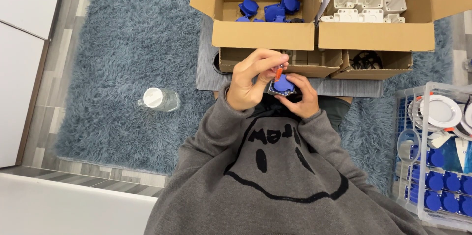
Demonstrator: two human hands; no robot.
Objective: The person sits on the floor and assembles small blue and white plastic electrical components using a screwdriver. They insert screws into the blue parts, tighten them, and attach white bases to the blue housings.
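the blue socket cover (282, 86) sits cradled in the right hand (304, 98), fingers wrapped round it at chest height. just above it, the left hand (251, 83) pinches the orange-handled screwdriver (279, 73), its long axis tilted down into the cover's top.

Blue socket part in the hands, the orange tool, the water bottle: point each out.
blue socket part (282, 85), head view, on its round blue face.
orange tool (279, 73), head view, on its orange shaft.
water bottle (160, 99), head view, on the clear body beside the white cap.
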